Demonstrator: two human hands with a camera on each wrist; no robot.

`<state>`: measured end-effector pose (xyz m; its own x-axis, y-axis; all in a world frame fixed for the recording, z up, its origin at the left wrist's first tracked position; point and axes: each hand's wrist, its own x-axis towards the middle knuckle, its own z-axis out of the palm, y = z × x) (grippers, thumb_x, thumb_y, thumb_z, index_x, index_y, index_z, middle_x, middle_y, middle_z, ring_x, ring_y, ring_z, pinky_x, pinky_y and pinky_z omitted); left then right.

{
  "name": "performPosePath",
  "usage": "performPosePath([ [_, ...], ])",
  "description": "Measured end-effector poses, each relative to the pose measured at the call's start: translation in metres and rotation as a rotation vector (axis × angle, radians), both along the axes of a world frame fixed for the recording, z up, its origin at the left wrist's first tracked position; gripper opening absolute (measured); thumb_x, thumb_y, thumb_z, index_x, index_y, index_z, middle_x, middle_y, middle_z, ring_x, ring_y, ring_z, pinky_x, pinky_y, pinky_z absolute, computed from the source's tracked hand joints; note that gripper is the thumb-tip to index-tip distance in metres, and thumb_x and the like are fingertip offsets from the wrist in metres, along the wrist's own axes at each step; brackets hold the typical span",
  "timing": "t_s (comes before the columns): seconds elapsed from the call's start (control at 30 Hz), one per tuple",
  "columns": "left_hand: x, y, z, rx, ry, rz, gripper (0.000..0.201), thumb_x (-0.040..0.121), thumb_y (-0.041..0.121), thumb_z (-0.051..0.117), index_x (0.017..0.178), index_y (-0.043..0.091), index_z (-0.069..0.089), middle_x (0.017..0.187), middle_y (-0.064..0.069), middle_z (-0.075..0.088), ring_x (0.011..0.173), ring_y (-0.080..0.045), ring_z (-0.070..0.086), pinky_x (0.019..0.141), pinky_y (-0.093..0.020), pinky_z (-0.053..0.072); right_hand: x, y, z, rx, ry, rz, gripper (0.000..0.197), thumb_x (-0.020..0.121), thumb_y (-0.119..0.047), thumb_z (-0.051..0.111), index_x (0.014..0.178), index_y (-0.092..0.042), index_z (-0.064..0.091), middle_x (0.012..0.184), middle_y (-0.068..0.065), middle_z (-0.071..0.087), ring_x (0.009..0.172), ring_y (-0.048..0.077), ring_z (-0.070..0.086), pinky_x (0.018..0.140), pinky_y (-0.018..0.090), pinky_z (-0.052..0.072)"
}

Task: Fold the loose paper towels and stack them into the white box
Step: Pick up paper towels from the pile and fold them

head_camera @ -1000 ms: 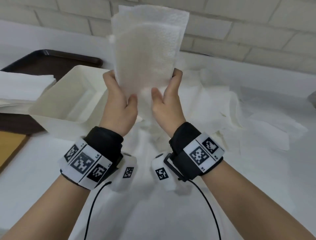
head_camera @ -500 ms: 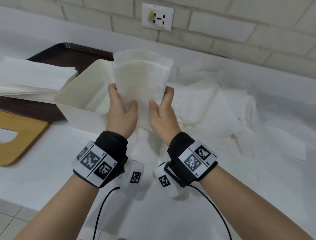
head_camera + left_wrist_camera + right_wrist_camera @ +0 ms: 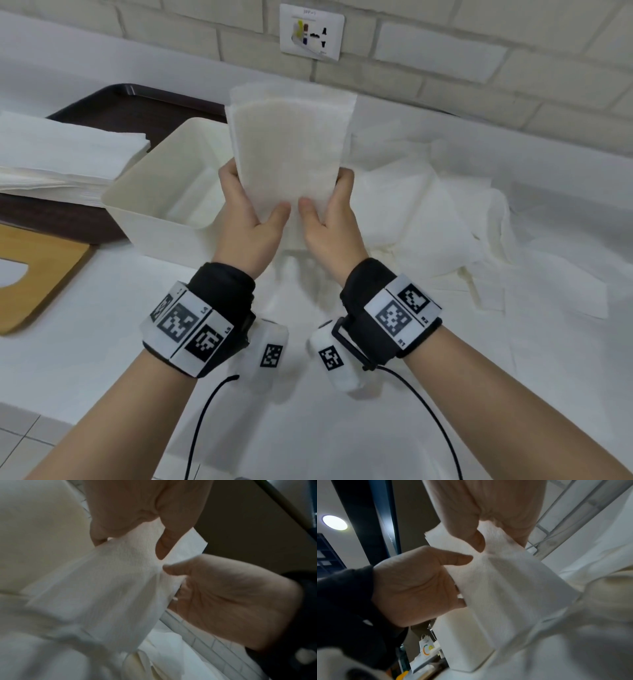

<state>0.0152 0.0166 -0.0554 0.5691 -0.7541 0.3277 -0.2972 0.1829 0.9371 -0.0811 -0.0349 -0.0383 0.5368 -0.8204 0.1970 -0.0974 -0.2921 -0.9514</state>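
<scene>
White surface [image 3: 85, 342] carries a heap of loose paper towels [image 3: 428, 222] right of the fingers and the white box [image 3: 150, 205] left of them. Between both, a folded, dimpled paper towel [image 3: 291, 154] stands upright, its lower edge pinched by left hand [image 3: 250, 229] and right hand [image 3: 329, 226]. Only the wrist views show thumbs pressing paper against fingers [image 3: 163, 545].

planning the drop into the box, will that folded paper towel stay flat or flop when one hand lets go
Probably floppy: the folded paper towel creases where the thumbs of the left hand and right hand pinch it. It looks very light. It stands upright only while held at the bottom, so it may well sag if released over the white box.
</scene>
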Motion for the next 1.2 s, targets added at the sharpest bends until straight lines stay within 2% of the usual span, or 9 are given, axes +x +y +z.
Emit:
performPosePath([
  [0.17,0.001,0.000,-0.008,0.138,-0.002,0.081,0.043,0.088,-0.003,0.051,0.127,0.002,0.035,0.113,0.000,0.049,0.102,-0.011,0.049,0.070,0.004,0.037,-0.003,-0.003,-0.009,0.012,0.179,0.020,0.021,0.097,-0.008,0.035,0.117,-0.013,0.031,0.090,-0.010,0.051,0.076,0.004,0.051,0.071,0.019,0.038],
  [0.27,-0.004,-0.006,0.000,0.085,-0.048,0.100,0.028,0.090,-0.006,0.041,0.115,0.007,0.037,0.101,0.005,0.051,0.088,-0.001,0.052,0.067,0.002,0.037,0.002,-0.003,-0.002,-0.028,0.106,-0.002,0.023,0.098,-0.006,0.032,0.120,-0.012,0.033,0.084,-0.014,0.050,0.070,0.000,0.050,0.059,0.009,0.040],
  [0.37,-0.002,-0.007,0.005,-0.001,-0.009,0.063,0.032,0.089,-0.006,0.044,0.107,0.013,0.026,0.102,0.007,0.047,0.087,0.013,0.051,0.075,-0.003,0.041,0.002,-0.004,0.000,0.001,0.008,-0.008,0.029,0.097,-0.005,0.035,0.124,-0.011,0.027,0.099,-0.011,0.050,0.085,0.004,0.053,0.071,0.003,0.040],
  [0.53,0.002,-0.003,-0.010,0.126,-0.020,0.075,0.049,0.085,-0.010,0.049,0.127,-0.003,0.026,0.116,-0.005,0.044,0.103,-0.012,0.047,0.074,0.003,0.038,-0.002,-0.007,-0.018,0.073,0.134,0.026,0.035,0.095,-0.002,0.037,0.127,-0.007,0.023,0.125,0.006,0.049,0.105,0.010,0.047,0.077,0.010,0.039],
  [0.63,-0.001,-0.004,-0.007,0.138,-0.037,0.095,0.037,0.088,-0.009,0.044,0.123,-0.002,0.032,0.104,-0.001,0.047,0.088,-0.005,0.049,0.064,0.005,0.035,-0.001,-0.007,-0.013,0.092,0.119,0.041,0.034,0.097,-0.003,0.034,0.128,-0.008,0.023,0.112,-0.002,0.050,0.098,0.010,0.050,0.081,0.019,0.039],
  [0.77,-0.003,-0.005,0.003,-0.010,-0.040,0.074,0.031,0.089,-0.010,0.042,0.109,0.009,0.028,0.095,0.014,0.043,0.080,0.020,0.050,0.073,-0.003,0.041,-0.002,-0.006,-0.007,0.068,0.000,0.024,0.027,0.096,-0.002,0.035,0.116,-0.017,0.025,0.094,-0.021,0.046,0.083,-0.011,0.051,0.072,-0.001,0.040],
  [0.9,0.004,-0.004,-0.008,0.155,-0.107,0.023,0.048,0.084,-0.009,0.051,0.126,0.000,0.030,0.108,0.005,0.044,0.096,-0.003,0.049,0.072,0.000,0.038,-0.005,-0.010,-0.015,0.079,0.003,-0.030,0.027,0.096,0.000,0.036,0.108,-0.021,0.025,0.093,-0.022,0.044,0.085,-0.009,0.048,0.077,0.008,0.040],
  [1.0,0.006,-0.006,-0.017,0.263,-0.062,0.029,0.039,0.086,-0.005,0.048,0.124,0.000,0.038,0.112,-0.006,0.050,0.106,-0.020,0.052,0.081,-0.019,0.041,-0.006,-0.010,-0.014,0.099,0.041,-0.009,0.029,0.094,-0.001,0.041,0.114,-0.017,0.027,0.093,-0.020,0.044,0.089,0.001,0.050,0.085,0.021,0.039],
  [1.2,0.004,-0.008,-0.003,0.180,0.144,0.071,0.054,0.086,-0.002,0.054,0.131,0.005,0.025,0.120,-0.005,0.046,0.107,-0.017,0.055,0.093,-0.032,0.048,-0.012,-0.009,0.009,-0.069,0.188,-0.017,0.032,0.093,-0.003,0.045,0.125,-0.007,0.041,0.102,-0.004,0.055,0.096,0.010,0.052,0.074,0.011,0.043],
])
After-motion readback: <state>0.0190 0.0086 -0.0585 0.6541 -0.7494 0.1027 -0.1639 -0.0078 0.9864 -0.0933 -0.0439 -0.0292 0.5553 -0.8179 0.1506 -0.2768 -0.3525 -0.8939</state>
